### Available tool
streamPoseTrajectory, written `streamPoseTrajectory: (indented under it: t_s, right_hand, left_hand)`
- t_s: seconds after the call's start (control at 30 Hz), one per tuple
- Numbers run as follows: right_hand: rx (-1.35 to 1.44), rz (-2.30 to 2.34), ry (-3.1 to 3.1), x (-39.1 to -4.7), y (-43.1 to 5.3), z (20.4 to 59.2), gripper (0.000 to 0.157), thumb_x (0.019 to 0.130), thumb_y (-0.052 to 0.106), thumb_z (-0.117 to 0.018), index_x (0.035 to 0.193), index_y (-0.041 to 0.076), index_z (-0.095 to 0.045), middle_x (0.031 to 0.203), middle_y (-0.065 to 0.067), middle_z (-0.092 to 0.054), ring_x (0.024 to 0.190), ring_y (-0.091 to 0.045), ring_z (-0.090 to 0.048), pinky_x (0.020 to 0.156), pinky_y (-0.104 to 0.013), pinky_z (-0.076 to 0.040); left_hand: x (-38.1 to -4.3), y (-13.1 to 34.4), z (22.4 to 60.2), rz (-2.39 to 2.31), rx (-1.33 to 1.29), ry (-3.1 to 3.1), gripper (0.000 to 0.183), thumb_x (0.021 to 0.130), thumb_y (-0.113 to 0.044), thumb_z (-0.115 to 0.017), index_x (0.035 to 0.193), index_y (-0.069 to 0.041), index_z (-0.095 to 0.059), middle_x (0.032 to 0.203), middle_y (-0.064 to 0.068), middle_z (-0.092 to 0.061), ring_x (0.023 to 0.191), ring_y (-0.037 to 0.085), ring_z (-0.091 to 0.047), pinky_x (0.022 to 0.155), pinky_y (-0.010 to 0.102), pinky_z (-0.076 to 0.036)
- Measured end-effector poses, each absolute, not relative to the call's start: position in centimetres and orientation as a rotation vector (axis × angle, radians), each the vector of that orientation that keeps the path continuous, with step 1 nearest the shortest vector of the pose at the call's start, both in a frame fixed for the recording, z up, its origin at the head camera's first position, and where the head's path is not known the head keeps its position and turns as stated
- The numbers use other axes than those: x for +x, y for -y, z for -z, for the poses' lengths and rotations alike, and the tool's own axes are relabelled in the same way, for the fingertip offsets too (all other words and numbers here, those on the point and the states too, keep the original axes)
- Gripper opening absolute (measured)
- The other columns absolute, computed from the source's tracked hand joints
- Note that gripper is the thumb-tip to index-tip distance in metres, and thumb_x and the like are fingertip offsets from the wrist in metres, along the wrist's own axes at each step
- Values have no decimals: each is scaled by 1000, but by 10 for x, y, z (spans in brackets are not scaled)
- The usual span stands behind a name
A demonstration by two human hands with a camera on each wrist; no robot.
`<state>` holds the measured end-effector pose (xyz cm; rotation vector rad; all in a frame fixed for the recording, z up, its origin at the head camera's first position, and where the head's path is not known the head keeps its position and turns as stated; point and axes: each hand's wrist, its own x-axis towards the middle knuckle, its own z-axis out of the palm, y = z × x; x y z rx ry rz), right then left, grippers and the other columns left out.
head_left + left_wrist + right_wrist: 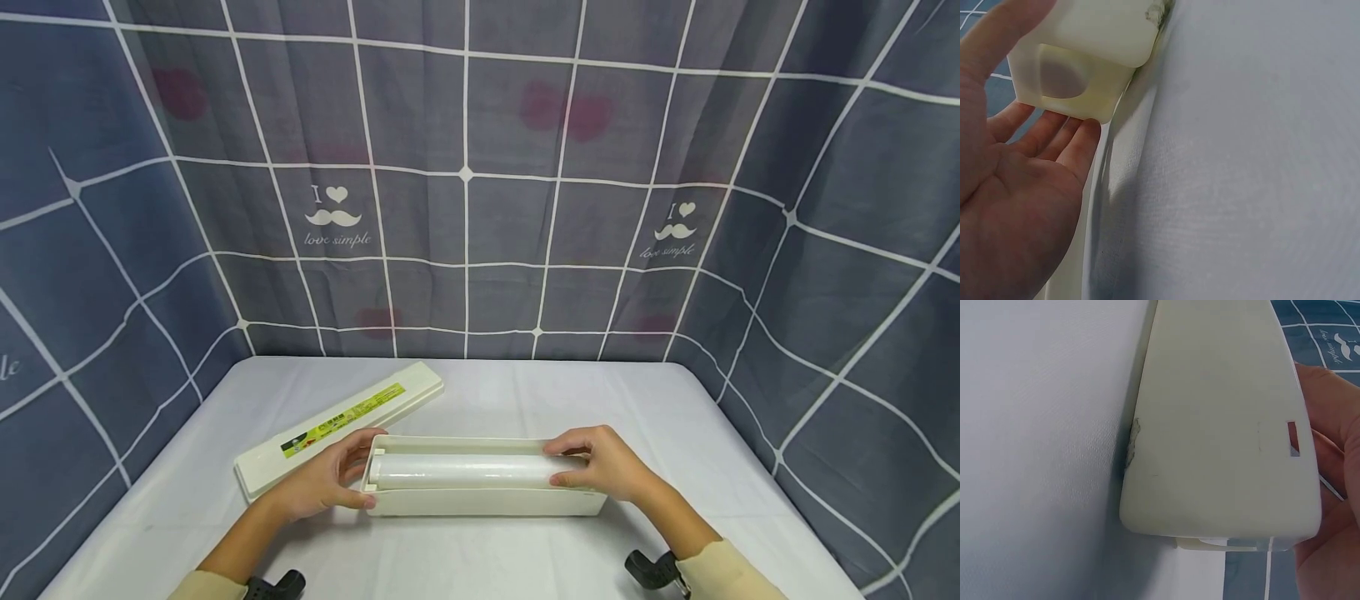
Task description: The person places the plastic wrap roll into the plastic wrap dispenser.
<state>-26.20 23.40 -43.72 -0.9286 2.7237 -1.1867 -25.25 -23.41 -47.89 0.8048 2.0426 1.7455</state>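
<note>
A long off-white plastic film dispenser box (487, 502) lies on the table with its open top facing up. Inside it runs a roll of clear cling film (465, 472). My left hand (322, 479) grips the box's left end, thumb at the front and fingers round the back corner; the left wrist view shows this end wall (1088, 84) with a round recess. My right hand (600, 462) pinches the roll near its right end, fingers reaching inside the box. In the right wrist view the box's outer side (1222, 437) hides much of that grip.
The dispenser's long lid (337, 425), with a yellow-green label, lies slanted behind and left of the box, near the left hand. A white cloth covers the table (480, 558). Dark checked curtains (420, 208) stand at the back and both sides.
</note>
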Motion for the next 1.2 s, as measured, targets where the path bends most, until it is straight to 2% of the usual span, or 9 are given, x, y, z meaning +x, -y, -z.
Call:
streamPoseTrajectory:
  t_s: [0.33,0.6,0.8,1.0,1.13,1.2]
  right_hand:
    - [-983,1287,-2740,-256,-239,434,36,81,33,-87,111,15,-79,114,2,-78,104,-8,-71,93,-28,-59]
    - [-1029,1440,-2719,-253,-246,435,36,82,24,-87,113,8,-78,113,0,-77,104,-10,-72,93,-25,-59]
    - [-1060,1575,-2659,-253,-254,437,31,85,13,-84,113,4,-76,114,-12,-76,105,-20,-72,95,-24,-57]
    - [-953,1788,-2549,-251,-262,437,30,87,1,-79,116,-3,-73,117,-17,-74,112,-9,-68,101,-18,-52]
    - [-944,1843,-2533,-251,-266,439,31,87,-2,-78,116,-9,-71,117,-22,-73,113,-7,-68,102,-16,-52]
    - [-928,1850,-2533,-251,-267,441,31,86,-2,-78,116,-9,-71,118,-22,-72,113,-6,-68,102,-16,-51]
  left_hand:
    - [-253,235,481,-1742,816,-2056,96,79,2,-84,156,3,-27,154,29,-39,131,1,-54,110,11,-42]
    - [-251,234,480,-1751,798,-2043,97,79,3,-84,156,4,-24,155,30,-38,131,1,-53,110,12,-42]
    - [-251,234,480,-1745,792,-2058,99,79,2,-84,157,4,-24,154,29,-39,130,0,-54,110,11,-42]
    - [-251,234,480,-1733,779,-2082,99,79,1,-85,157,3,-25,155,26,-39,131,-1,-53,110,9,-40]
    - [-250,235,480,-1741,779,-2077,99,79,1,-85,157,3,-24,156,27,-38,133,-1,-52,110,9,-40]
    - [-250,236,479,-1745,781,-2069,99,79,1,-84,158,4,-24,157,27,-37,134,-2,-51,110,10,-40]
